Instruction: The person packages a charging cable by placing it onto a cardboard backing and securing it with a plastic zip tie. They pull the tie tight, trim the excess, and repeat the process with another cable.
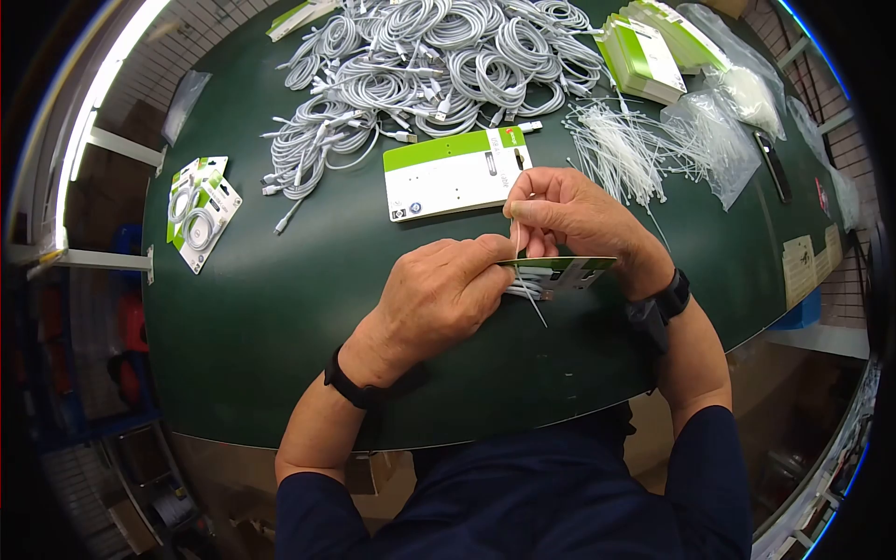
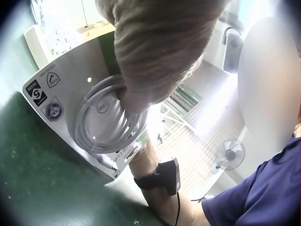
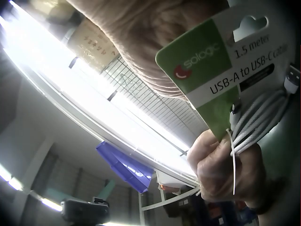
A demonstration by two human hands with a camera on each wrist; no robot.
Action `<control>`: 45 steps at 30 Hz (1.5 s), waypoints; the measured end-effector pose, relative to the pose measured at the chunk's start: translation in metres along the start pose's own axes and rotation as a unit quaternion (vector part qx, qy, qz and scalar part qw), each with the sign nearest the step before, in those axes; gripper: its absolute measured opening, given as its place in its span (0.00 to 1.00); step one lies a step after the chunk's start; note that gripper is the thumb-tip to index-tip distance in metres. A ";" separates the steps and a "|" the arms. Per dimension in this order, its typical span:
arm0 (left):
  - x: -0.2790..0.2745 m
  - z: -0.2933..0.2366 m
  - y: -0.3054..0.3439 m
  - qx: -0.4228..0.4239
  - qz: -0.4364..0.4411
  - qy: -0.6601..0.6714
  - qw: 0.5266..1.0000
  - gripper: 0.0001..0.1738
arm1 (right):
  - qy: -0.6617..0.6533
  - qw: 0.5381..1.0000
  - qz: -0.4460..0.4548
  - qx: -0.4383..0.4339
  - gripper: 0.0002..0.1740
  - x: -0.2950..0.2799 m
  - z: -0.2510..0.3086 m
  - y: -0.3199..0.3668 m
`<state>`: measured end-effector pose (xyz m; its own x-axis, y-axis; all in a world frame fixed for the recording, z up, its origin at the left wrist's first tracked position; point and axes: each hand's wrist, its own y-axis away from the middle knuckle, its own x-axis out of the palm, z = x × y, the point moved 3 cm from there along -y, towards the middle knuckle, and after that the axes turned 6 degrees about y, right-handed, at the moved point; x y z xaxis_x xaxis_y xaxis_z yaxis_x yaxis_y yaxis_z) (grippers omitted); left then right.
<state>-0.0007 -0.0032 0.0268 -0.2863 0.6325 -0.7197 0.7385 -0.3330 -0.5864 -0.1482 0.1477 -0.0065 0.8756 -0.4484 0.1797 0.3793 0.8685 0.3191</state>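
Note:
My left hand (image 1: 434, 287) grips a green-and-white packaging card (image 1: 583, 268) by its edge, together with a coiled grey-white USB cable (image 2: 82, 125) lying against its printed face. A thin white cable tie (image 3: 234, 172) passes around the coil at the card's edge, one end sticking out toward my body. On the far side of the card, my right hand (image 1: 583, 213) pinches the upper part of that tie between thumb and forefinger. The right wrist view shows the cable's USB-A plug (image 3: 292, 79) beside the printed lettering.
A big heap of coiled cables (image 1: 439, 65) covers the table's far side. A stack of flat cards (image 1: 457, 182) lies beyond my hands. Loose cable ties (image 1: 621, 149) and more card stacks (image 1: 644, 56) lie at right. Carded cables (image 1: 201, 210) sit at left.

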 end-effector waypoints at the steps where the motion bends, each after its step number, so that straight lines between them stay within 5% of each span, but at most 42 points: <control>1: 0.001 0.000 0.000 -0.001 0.000 0.002 1.000 0.14 | 0.011 1.000 0.003 -0.005 0.08 -0.001 -0.002 -0.001; 18: 0.002 0.006 0.005 -0.079 -0.042 0.100 0.991 0.14 | 0.089 0.992 0.092 -0.006 0.14 0.006 -0.009 -0.006; 21: 0.000 0.009 0.005 -0.117 -0.034 0.130 0.984 0.14 | 0.090 0.996 0.024 0.001 0.12 -0.015 -0.001 -0.004; 23: 0.000 0.011 0.007 -0.165 -0.020 0.158 0.973 0.14 | 0.113 0.986 -0.096 -0.076 0.09 -0.026 0.013 0.007; 28: 0.001 0.019 0.010 -0.285 -0.006 0.188 0.940 0.12 | 0.305 0.910 -0.113 -0.257 0.07 0.003 0.039 0.032; 31: -0.001 0.019 0.012 -0.331 -0.006 0.212 0.919 0.11 | 0.471 0.817 -0.114 -0.311 0.12 0.034 0.041 0.031; 38: 0.000 0.019 0.011 -0.350 -0.018 0.238 0.906 0.11 | 0.558 0.749 -0.145 -0.328 0.07 0.053 0.044 0.035; 41: 0.000 0.017 0.010 -0.350 -0.009 0.236 0.907 0.11 | 0.454 0.816 -0.179 -0.310 0.06 0.051 0.033 0.027; 45: 0.002 0.016 0.010 -0.364 0.013 0.227 0.903 0.10 | 0.442 0.827 -0.176 -0.301 0.04 0.048 0.029 0.025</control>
<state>-0.0037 -0.0162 0.0137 -0.1058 0.9074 -0.4068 0.9943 0.0920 -0.0532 -0.1058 0.1419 0.0367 0.4552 -0.5964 -0.6611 0.5040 0.7847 -0.3608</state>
